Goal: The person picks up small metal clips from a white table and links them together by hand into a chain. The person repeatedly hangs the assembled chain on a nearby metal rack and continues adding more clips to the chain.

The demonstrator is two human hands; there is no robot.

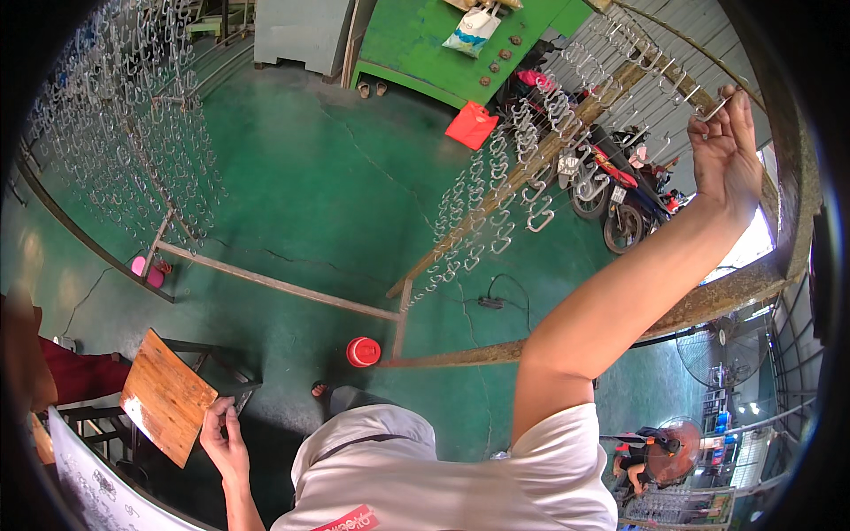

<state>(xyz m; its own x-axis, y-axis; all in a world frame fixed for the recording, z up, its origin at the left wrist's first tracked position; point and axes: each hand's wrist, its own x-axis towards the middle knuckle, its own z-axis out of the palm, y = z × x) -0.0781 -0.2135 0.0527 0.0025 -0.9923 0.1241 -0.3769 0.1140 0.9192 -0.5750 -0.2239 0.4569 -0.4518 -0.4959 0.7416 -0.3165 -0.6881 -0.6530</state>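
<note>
My right hand (pixel 726 155) is raised at the upper right, its fingers closed on a bent silvery metal hook (pixel 711 112) beside the top bar of a rack. Several similar metal hooks (pixel 538 212) hang linked in chains along that rack's rusty rail (pixel 522 177). Down at the lower left, my left hand (pixel 225 442) has loosely bent fingers with a gap between them and the thumb, and nothing shows in it. It is next to the corner of a stool with a wooden seat (pixel 166 398); whether it touches the seat I cannot tell.
Dense strands of metal hooks (pixel 124 115) hang at the left. A low metal crossbar (pixel 283 283) joins the racks, near a red container (pixel 363 351). Motorbikes (pixel 620 186) stand beyond the right rack, a green cabinet (pixel 425 53) behind. Another person (pixel 642 460) sits at the lower right.
</note>
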